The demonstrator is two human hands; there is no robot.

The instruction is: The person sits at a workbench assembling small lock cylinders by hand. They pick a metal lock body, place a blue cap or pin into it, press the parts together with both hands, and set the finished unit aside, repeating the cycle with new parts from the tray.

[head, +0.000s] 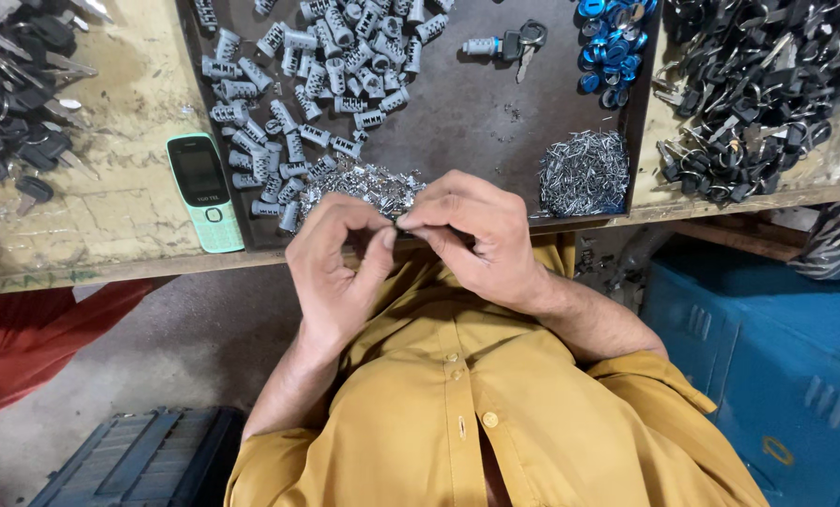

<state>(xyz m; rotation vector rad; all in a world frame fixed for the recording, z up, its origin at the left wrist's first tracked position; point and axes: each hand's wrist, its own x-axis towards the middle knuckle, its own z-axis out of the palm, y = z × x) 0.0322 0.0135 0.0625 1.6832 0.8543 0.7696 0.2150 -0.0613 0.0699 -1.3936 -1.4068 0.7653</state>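
My left hand (pixel 336 268) and my right hand (pixel 472 235) meet at the near edge of a dark metal tray (pixel 476 117), fingertips pinched together around a small metal part that is mostly hidden between them. Just beyond my fingers lies a heap of tiny shiny metal pieces (pixel 364 186). Several grey lock cylinders (pixel 317 75) are scattered over the tray's left half. One cylinder with a key in it (pixel 500 44) lies near the tray's far side.
A pile of thin metal pins (pixel 584 174) and blue round caps (pixel 612 42) sit on the tray's right. Black-headed keys (pixel 758 94) heap at right and left (pixel 16 84). A green phone (pixel 204 191) lies on the bench. Blue crates (pixel 777 357) stand below.
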